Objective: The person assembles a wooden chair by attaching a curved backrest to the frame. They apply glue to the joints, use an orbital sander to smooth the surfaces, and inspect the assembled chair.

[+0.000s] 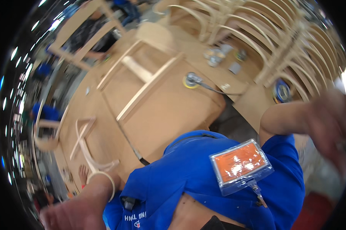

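My left hand (pixel 75 212) is raised close to the camera at the lower left, smeared by motion, so its fingers cannot be made out. Beside that forearm lies a pale curved wooden chair part (pixel 85 149) on the brown worktable (pixel 169 119). At the right edge, my right hand (pixel 330 128) is also blurred, held up off the table. Nothing shows clearly in either hand. A wooden chair frame (pixel 150 82) rests on the table ahead of me. To its right sits a round power sander (pixel 192 80) with a yellow pad edge and a dark hose.
Chair frames with curved pale rails (pixel 257 34) are stacked at the far right. Small containers (pixel 214 56) and a blue round object (pixel 282 91) stand near them. A person (pixel 92 38) is behind another wooden frame (pixel 81 36). An orange badge (pixel 241 163) hangs over my blue shirt.
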A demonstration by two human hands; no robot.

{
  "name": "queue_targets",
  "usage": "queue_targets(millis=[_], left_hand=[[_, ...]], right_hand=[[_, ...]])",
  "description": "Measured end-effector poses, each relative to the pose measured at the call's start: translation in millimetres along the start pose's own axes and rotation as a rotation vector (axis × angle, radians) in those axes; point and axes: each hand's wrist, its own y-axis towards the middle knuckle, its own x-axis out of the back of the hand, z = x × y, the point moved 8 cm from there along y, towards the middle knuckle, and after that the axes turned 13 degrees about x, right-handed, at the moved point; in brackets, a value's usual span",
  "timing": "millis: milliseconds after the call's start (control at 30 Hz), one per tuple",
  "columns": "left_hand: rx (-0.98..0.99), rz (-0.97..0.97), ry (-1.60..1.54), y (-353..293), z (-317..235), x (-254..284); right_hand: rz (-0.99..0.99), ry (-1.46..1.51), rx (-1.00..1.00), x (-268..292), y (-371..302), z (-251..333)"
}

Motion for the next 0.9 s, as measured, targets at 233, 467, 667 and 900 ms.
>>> queue_targets(millis=[233,467,667,900], left_hand=[[1.534,0.647,0.295,-343.8,210.8,16.9],[1.978,1.778,0.054,-699.0,95.8,64.3],[1.949,1.924,0.147,-741.9,61.3,95.2],[1.926,1.851,0.181,-733.0,25.7,66.1]], right_hand=[[0.223,-0.854,-1.670,79.4,-438.4,-37.5],[-0.122,-0.414,-2.359,-61.7,-605.7,112.6],[-0.027,-0.367,-2.434,-76.5,-593.3,118.1],[-0.032,-0.274,-2.679,-59.5,-612.1,128.1]])
